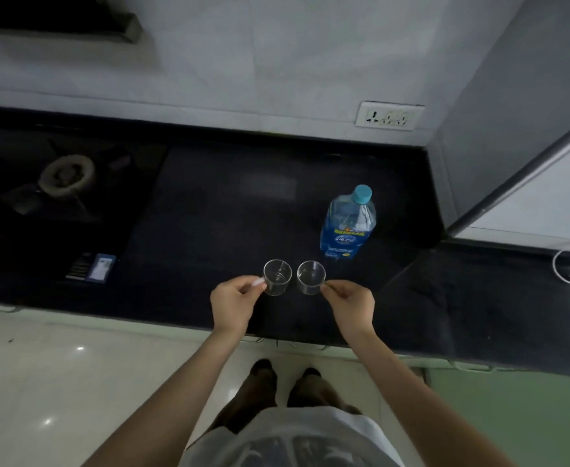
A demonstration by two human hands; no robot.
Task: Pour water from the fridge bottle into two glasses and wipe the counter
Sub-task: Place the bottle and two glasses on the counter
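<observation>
A person's left hand [234,299] pinches the handle of one glass [277,276]; the right hand [350,303] pinches the other glass [310,276]; both stand upright near the table's [209,214] front edge; the capped bottle [348,224] stands just behind; setting them steady, slightly apart, would probably ease pouring.

Two clear, smooth glasses [277,277] [310,277] on a dark, matt, faintly speckled stone counter [209,214], behind them a glossy clear plastic bottle [348,224] with shiny blue label, left of the bottle a dull metal stove burner [66,175], pale glossy floor tiles [58,382] below the counter
</observation>
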